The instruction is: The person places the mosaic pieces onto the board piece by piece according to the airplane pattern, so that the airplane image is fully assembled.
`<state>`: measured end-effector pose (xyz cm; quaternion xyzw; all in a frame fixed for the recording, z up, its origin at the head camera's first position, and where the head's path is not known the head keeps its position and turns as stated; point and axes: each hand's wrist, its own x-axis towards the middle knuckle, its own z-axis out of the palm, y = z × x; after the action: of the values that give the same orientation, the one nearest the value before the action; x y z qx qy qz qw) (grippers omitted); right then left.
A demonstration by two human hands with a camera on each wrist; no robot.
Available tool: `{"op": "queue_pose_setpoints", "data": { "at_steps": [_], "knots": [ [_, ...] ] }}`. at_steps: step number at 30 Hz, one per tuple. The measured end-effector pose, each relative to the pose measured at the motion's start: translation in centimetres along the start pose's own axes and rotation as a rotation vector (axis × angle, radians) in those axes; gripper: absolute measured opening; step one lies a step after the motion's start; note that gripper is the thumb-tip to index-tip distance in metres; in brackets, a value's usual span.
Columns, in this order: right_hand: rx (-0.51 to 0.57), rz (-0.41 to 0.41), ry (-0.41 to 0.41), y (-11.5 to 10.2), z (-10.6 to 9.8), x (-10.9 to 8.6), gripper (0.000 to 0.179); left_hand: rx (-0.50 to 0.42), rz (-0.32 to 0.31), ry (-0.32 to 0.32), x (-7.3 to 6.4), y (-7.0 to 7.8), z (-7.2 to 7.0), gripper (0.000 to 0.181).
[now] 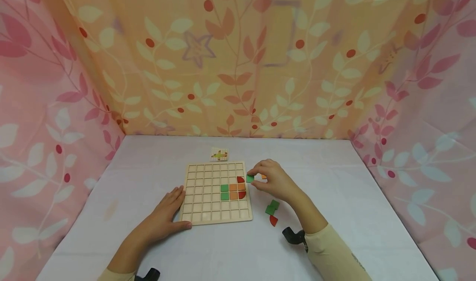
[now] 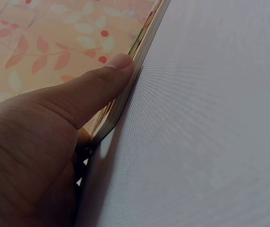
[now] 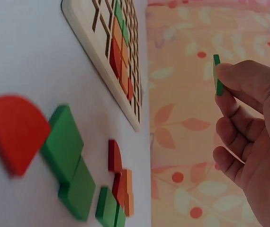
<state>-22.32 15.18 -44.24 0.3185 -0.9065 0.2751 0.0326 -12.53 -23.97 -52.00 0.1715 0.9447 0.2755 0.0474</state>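
Note:
A pale wooden grid board (image 1: 217, 222) lies on the white table. Several tiles fill cells at its right: green squares (image 1: 224, 191), orange squares (image 1: 233, 191) and red quarter-rounds (image 1: 241, 195). My left hand (image 1: 163, 215) rests at the board's lower left corner, fingers along the left side. In the left wrist view, the thumb (image 2: 102, 80) touches the board's edge. Just off the board's right edge, my right hand (image 1: 273, 179) pinches a green square tile (image 3: 218, 74) between thumb and fingertip, held above the table.
Loose green tiles (image 1: 272, 207) and a red quarter-round (image 1: 273, 220) lie right of the board. More red and orange tiles (image 3: 129, 194) show in the right wrist view; an orange one (image 1: 264, 176) is partly behind my right hand. A small pattern card (image 1: 219, 154) lies beyond the board.

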Motion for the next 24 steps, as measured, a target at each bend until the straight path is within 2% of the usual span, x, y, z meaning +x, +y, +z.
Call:
{"op": "queue_pose_setpoints", "data": {
  "at_steps": [11, 18, 24],
  "knots": [
    [-0.011, -0.072, -0.036, -1.9, 2.7, 2.8, 0.024, 0.003, -0.011, 0.002, -0.1, -0.4, 0.2, 0.113],
    [-0.015, -0.055, -0.117, -2.7, 4.6, 4.2, 0.023, -0.001, -0.009, -0.001, 0.0, -0.5, 0.3, 0.113],
    [-0.015, -0.061, -0.143, -2.7, 6.5, 4.9, 0.023, -0.003, -0.007, -0.001, 0.0, -0.4, 0.3, 0.113]
  ]
}}
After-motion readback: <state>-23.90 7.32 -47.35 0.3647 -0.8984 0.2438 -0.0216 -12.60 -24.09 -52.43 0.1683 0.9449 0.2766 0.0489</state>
